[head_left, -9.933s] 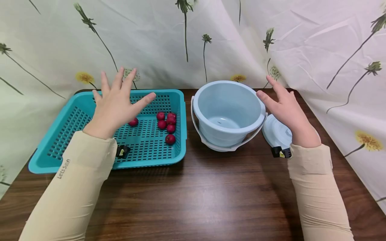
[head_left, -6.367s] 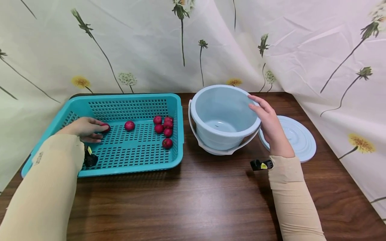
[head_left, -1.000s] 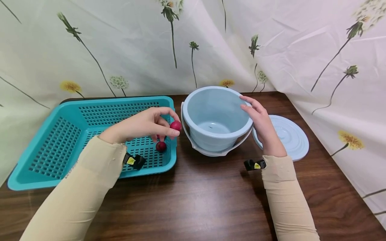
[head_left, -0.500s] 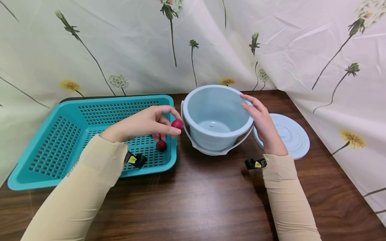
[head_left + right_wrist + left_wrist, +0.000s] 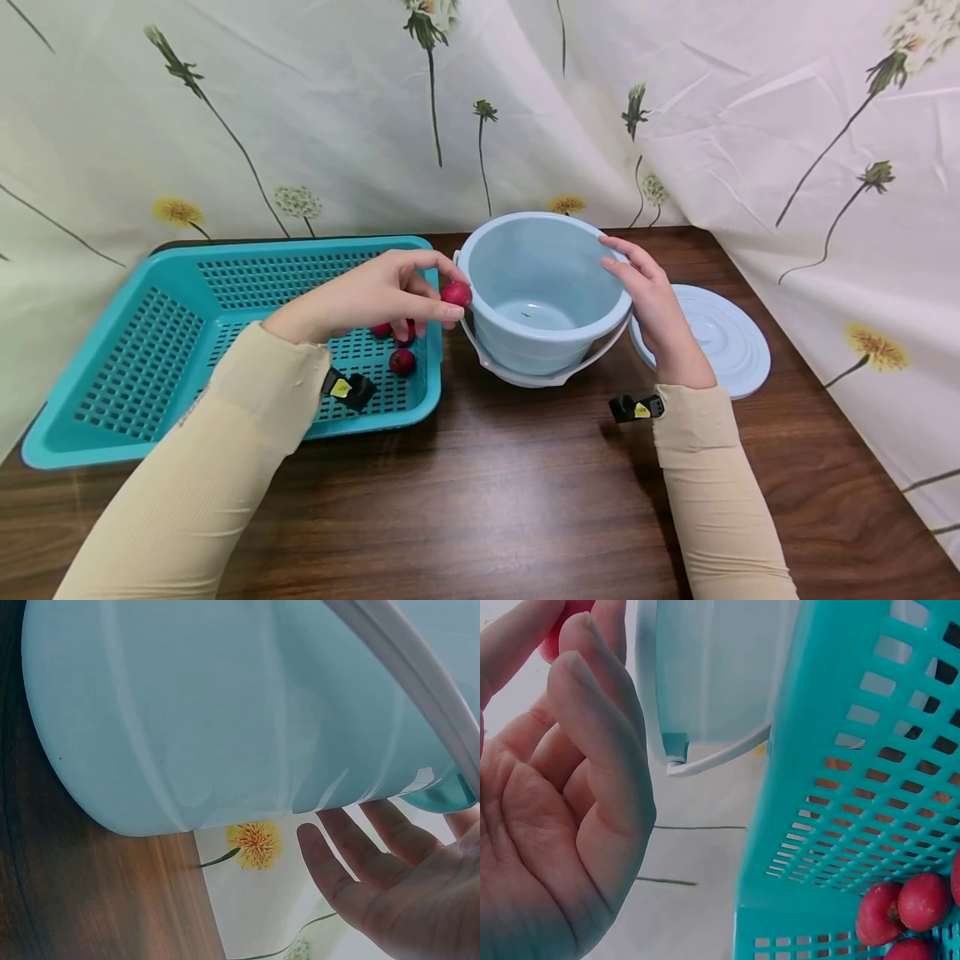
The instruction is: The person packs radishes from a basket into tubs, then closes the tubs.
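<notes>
A red radish point(image 5: 456, 294) is pinched between the thumb and fingertips of my left hand point(image 5: 375, 293), at the left rim of the pale blue bucket point(image 5: 525, 354). The right hand point(image 5: 660, 312) holds the bucket's right rim, thumb over the edge; in the right wrist view several fingers point(image 5: 360, 855) lie along the outer wall. Inside, the bucket's bottom shows bare. Below the left hand, more radishes point(image 5: 402, 361) lie at the right end of the turquoise basket point(image 5: 225, 283), some hidden by the hand. The left wrist view shows a cluster of radishes point(image 5: 924, 901) there.
A pale blue lid point(image 5: 723, 337) lies flat on the dark wooden table point(image 5: 480, 500), right of the bucket. The bucket's handle point(image 5: 555, 381) hangs down in front. A floral cloth point(image 5: 360, 125) hangs behind and to the right.
Earlier both hands were raised; then the left reached into the basket for a radish while the right took the bucket rim. Lately the left hand moved slightly right with a radish, to the bucket's rim.
</notes>
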### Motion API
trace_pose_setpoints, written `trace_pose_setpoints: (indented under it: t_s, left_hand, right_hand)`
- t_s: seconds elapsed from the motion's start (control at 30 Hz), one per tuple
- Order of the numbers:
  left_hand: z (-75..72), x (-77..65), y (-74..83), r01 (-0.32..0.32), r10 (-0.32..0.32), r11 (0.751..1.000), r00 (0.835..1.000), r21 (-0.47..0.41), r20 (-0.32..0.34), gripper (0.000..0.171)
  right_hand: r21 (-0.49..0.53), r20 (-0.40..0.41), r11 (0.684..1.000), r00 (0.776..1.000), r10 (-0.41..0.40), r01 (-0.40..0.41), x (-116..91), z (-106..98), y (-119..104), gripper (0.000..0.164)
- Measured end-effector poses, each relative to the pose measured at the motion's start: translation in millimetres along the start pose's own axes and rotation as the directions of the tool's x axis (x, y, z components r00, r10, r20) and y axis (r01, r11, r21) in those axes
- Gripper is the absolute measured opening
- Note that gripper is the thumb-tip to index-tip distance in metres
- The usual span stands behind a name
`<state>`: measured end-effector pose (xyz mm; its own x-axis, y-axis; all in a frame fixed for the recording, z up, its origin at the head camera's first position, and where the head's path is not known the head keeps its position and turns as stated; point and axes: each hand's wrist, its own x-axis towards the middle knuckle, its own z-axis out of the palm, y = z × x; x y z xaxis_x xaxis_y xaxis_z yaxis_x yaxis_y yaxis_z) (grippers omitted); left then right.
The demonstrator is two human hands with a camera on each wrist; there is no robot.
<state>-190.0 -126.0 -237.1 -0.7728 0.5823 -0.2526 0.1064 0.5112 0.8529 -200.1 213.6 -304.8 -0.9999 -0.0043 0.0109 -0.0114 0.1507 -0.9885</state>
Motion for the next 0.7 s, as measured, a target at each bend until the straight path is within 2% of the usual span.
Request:
trace_pose_setpoints:
  t_s: [0.2, 0.43, 0.7]
  left_hand:
    - [0.3, 3.6, 5.2, -0.034, 0.033, 0.999, 0.999, -0.026, -0.008, 0.041]
    - [3.5, 10.6, 11.9, -0.039, 0.04, 0.999, 0.999, 0.006, -0.028, 0.041]
    - [8.2, 23.0, 17.4, -0.051, 0.051, 0.999, 0.998, 0.004, -0.039, 0.039]
  right_hand:
    - [0.014, 0.007, 1.0, 1.0, 0.005, -0.006, 1, 0, 1, 0.045]
    - [-0.004, 0.004, 1.0, 1.0, -0.012, 0.012, 1, 1, 2, 0.045]
    - [0.01, -0.001, 1.0, 1.0, -0.008, 0.008, 1, 1, 2, 0.045]
